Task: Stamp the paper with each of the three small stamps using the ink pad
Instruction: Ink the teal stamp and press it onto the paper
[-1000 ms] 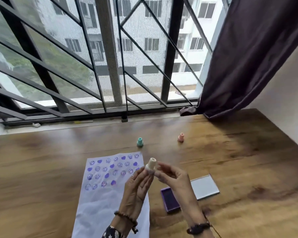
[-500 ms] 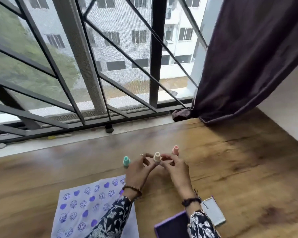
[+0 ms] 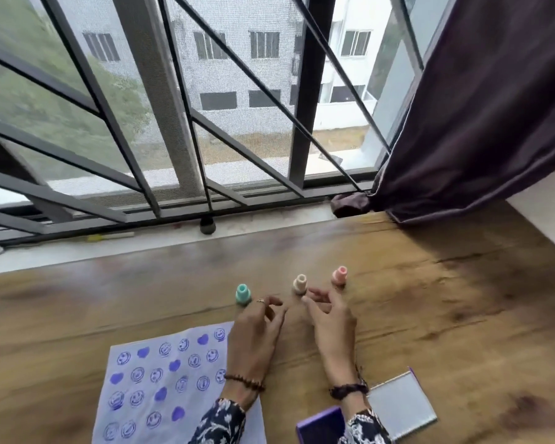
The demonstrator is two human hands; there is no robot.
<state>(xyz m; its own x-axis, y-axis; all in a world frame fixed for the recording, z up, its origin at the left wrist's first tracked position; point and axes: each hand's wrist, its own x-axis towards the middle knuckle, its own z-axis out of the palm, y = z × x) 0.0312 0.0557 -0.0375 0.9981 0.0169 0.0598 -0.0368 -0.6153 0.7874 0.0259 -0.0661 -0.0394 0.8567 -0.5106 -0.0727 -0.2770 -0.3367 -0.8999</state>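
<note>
- Sleeves with a dark floral print enter at the bottom edge, each wrist wearing a beaded bracelet.
- Purple ink pad (image 3: 319, 426) sits open at the lower right, partly hidden under the right forearm, with its grey lid (image 3: 401, 405) folded out just beside it.
- Paper (image 3: 161, 386) lies flat on the wooden table (image 3: 446, 315) at the lower left, covered in rows of purple smiley faces and hearts; the left forearm crosses its right edge.
- Left hand (image 3: 253, 334) hovers over the table with fingers loosely curled and holding nothing, a ring on one finger.
- Right hand (image 3: 332, 322) is likewise empty, its fingers spread loosely, the tips just short of the cream stamp (image 3: 300, 284).
- Three small stamps stand upright in a row beyond the fingertips: teal stamp (image 3: 243, 293) on the left, cream one in the middle, pink stamp (image 3: 339, 276) on the right, each apart from the others.
- Window grille (image 3: 173, 123) and a dark purple curtain (image 3: 478, 107) stand behind the table.
</note>
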